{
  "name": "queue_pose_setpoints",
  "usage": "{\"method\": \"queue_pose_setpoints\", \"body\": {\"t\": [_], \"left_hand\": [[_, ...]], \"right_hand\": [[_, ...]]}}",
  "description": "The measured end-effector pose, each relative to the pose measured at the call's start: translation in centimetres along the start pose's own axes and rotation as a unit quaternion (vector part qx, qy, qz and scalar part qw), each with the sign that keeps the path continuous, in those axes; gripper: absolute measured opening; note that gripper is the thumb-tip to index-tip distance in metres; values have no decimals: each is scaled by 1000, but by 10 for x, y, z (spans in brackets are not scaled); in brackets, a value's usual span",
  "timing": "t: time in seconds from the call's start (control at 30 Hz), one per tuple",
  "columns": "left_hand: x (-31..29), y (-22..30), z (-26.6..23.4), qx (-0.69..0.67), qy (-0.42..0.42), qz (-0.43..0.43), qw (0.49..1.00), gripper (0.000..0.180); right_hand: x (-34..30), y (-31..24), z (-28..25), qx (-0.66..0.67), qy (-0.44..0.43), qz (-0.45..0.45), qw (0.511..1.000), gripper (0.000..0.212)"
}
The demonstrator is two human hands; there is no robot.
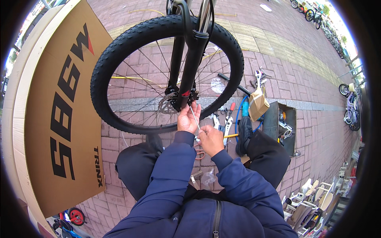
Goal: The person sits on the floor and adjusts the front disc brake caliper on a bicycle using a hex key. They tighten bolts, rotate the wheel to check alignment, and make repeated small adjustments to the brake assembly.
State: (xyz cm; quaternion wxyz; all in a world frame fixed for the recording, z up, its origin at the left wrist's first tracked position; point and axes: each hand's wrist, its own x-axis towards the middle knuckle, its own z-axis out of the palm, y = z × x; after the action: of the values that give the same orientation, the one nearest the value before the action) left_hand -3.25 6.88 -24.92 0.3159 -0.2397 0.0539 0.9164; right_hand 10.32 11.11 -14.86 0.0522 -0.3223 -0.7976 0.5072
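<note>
A bicycle's front wheel (104,89) with a knobby black tyre stands upright before me, held in a black suspension fork (192,59). Beside the hub are a disc brake rotor (166,104) and a black brake caliper (193,96). My left hand (188,120) is palm up at the fork's lower end, its fingers closing around the upper end of a thin silver rod-shaped tool (195,118). Lower and to the right, my right hand (211,139) grips the same tool's lower end in a closed pinch. The tool's tip is hidden among the fingers and fork.
A large cardboard box (65,115) stands close on the left. To the right lie pliers-like tools (228,123), a blue hose (238,113), a small carton (258,104) and an open toolbox (291,119). Orange-handled scissors (199,152) lie beneath my hands, between my feet.
</note>
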Motion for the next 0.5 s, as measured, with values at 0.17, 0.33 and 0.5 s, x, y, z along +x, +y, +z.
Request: {"method": "queue_pose_setpoints", "body": {"t": [0.17, 0.33, 0.5], "left_hand": [[1, 1, -2, -5, -15, -18, 1000, 18], [1, 1, -3, 0, 2, -13, 1000, 18], [1, 1, -3, 6, -13, -11, 1000, 19]], "right_hand": [[-2, -4, 1, 34, -1, 24, 999, 28], [-3, -10, -1, 35, -1, 27, 999, 27], [-3, -10, -1, 31, -1, 24, 999, 27]]}}
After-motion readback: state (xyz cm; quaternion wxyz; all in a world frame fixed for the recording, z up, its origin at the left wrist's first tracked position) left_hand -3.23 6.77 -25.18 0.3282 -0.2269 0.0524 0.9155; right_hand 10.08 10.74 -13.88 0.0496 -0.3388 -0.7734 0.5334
